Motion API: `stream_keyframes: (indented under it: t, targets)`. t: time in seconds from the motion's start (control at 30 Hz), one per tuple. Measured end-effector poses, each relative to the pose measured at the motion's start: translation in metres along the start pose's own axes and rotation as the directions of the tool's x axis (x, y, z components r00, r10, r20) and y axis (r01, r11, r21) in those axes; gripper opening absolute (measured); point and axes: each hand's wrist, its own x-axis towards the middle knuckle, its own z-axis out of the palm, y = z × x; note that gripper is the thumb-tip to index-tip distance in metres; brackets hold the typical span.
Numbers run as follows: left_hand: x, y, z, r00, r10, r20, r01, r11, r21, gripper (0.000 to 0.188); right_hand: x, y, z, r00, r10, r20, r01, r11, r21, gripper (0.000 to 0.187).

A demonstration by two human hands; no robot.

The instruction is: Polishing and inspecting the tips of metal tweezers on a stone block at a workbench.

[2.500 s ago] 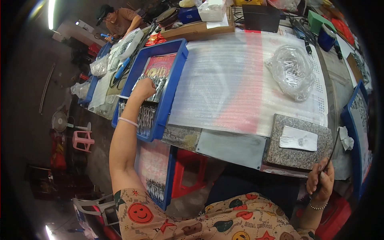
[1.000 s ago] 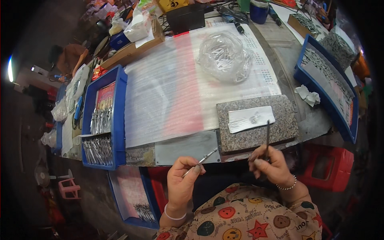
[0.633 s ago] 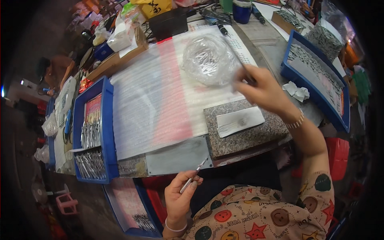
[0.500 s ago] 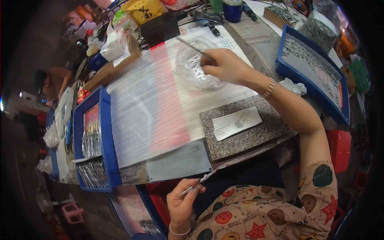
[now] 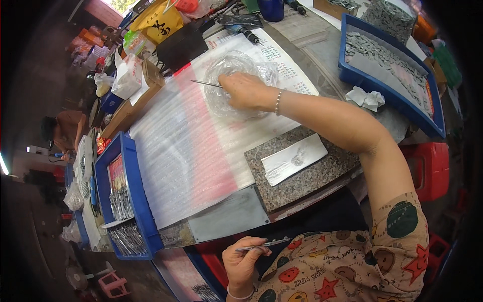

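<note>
My right hand (image 5: 247,90) is over a round, clear plastic bag (image 5: 217,106), closed around a thin dark metal rod (image 5: 205,83) whose end points left. Its fingertips are at the bag, and what they touch inside is hidden. Low in front of my body, my left hand (image 5: 242,262) pinches a slim silvery metal piece (image 5: 274,242), lying nearly level and pointing right. Between the hands, a folded white paper (image 5: 282,171) with a grey smudge rests on a speckled stone slab (image 5: 261,194).
On the left stands a blue tray (image 5: 143,201) of slim metal pieces. Another blue tray (image 5: 347,70), at the far right, holds many small grey parts. Foam sheeting (image 5: 171,166) covers the table, with a grey plate (image 5: 229,216) at its front edge. Crumpled tissue (image 5: 366,98) lies by the right tray.
My right hand has come down to the bag, and the rod has swung nearly level. The piece in my left hand has turned flatter. The whole view has shifted slightly.
</note>
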Motion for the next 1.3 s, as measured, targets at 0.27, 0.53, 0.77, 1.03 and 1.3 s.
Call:
stream_keyframes:
  t: [0.27,0.53,0.77,1.03,1.3]
  targets:
    - [0.001,-0.001,0.010,0.998,0.000,0.066,0.001,1.000,-0.018,0.018,0.003,-0.004,0.009,0.998,0.065,-0.004,-0.065,0.997,0.038,0.021]
    - [-0.009,-0.007,0.012,0.988,0.141,0.061,-0.144,0.989,0.043,0.026,0.005,0.006,0.002,0.996,0.085,-0.039,-0.081,0.993,0.088,0.018]
    - [-0.017,-0.010,0.006,0.988,0.153,-0.011,-0.153,0.988,0.037,0.013,-0.061,-0.027,-0.064,0.994,0.107,-0.015,-0.078,0.801,0.594,0.017]
    - [0.005,-0.015,0.020,1.000,0.017,-0.002,-0.017,1.000,0.014,0.021,-0.229,-0.075,-0.051,0.887,0.085,0.453,-0.458,0.268,0.847,0.015]
    - [0.010,-0.020,0.033,0.999,0.036,0.027,-0.039,0.989,0.139,0.013,-0.268,-0.084,-0.006,0.883,0.162,0.441,-0.455,0.061,0.889,0.011]
